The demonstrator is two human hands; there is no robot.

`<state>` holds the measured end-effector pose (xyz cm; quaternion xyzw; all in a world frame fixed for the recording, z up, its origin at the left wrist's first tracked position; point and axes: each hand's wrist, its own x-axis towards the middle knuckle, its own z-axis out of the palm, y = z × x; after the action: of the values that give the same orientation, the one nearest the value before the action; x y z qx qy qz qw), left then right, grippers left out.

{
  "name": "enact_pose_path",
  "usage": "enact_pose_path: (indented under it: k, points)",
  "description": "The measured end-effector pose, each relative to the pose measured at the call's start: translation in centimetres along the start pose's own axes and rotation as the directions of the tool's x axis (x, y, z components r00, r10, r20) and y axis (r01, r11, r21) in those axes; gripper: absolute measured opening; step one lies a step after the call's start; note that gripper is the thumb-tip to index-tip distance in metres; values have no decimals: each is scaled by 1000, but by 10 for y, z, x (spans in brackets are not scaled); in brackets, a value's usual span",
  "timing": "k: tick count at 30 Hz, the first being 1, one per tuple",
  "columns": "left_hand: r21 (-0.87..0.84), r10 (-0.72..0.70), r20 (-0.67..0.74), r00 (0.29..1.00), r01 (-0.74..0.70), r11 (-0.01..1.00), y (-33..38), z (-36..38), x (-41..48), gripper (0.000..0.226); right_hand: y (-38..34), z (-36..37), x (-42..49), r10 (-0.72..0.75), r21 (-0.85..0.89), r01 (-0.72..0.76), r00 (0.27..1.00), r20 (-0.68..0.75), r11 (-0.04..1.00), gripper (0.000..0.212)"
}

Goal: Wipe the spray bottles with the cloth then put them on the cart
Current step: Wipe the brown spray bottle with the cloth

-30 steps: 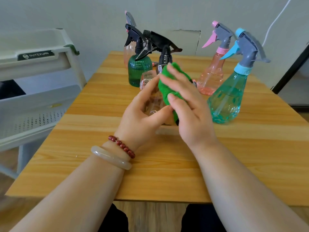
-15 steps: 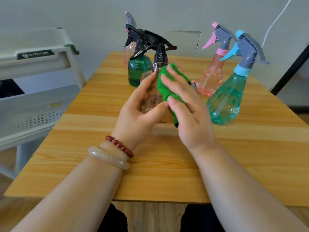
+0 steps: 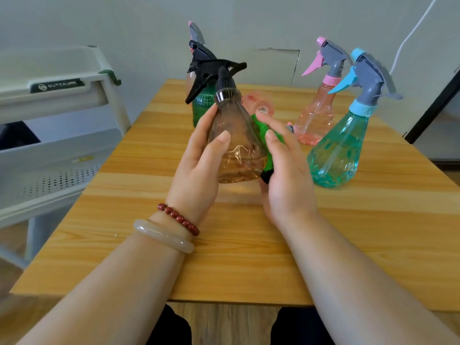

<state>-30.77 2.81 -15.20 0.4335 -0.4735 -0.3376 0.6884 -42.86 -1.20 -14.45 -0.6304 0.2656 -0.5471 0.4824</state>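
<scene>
Amber plastic spray bottle (image 3: 236, 150): left grip (image 3: 196, 170) curled round it; right grip (image 3: 286, 175) pinched green cloth (image 3: 263, 135) against its right side; best rotated steadily.

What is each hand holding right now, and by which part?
Left hand grips the amber spray bottle by its body; right hand holds the green cloth against its side.

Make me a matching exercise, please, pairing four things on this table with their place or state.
Things: 1 brown bottle; 2 green cloth; 3 teal bottle; 4 pink-trigger bottle.
States: A nearest the right edge of the table; B gripped by the left hand; C behind the teal bottle; D held in the right hand.
Pairs: 1-B, 2-D, 3-A, 4-C.
</scene>
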Motion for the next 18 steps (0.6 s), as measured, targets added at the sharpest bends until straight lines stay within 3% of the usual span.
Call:
enact_pose_path:
  k: [3, 5, 7, 9, 12, 14, 16, 18]
  points:
    - [267, 64, -17, 998, -57, 962, -3, 1, -1, 51, 4, -2, 2, -40, -93, 32, 995, -91, 995, 28]
    - [323, 74, 2, 997, -71, 944, -6, 2, -1, 47, 7, -5, 4, -34, -127, 19, 992, -120, 992, 29]
    - [243, 31, 24, 999, -36, 969, -8, 3, -1, 47, 8, -6, 3, -84, -179, 63, 990, -113, 982, 30]
    - [143, -4, 30, 1000, 0, 990, -6, 3, 0, 56, 6, -5, 0, -235, -294, 214, 971, -38, 932, 30]
    - [-5, -48, 25, 999, 48, 999, 1, 0, -2, 57, 7, 1, -4, -456, -415, 480, 875, 161, 773, 30]
    - [-23, -48, 28, 998, 48, 999, 4, -2, -3, 50, 6, 3, -2, -503, -419, 553, 832, 234, 720, 31]
    - [-123, -92, 10, 996, 93, 988, 7, -2, -3, 56, 6, 4, -1, -482, -404, 518, 854, 195, 754, 31]
    - [-189, -112, -16, 994, 107, 976, 8, -1, -2, 62, 6, 3, 2, -304, -298, 299, 952, 30, 906, 34]
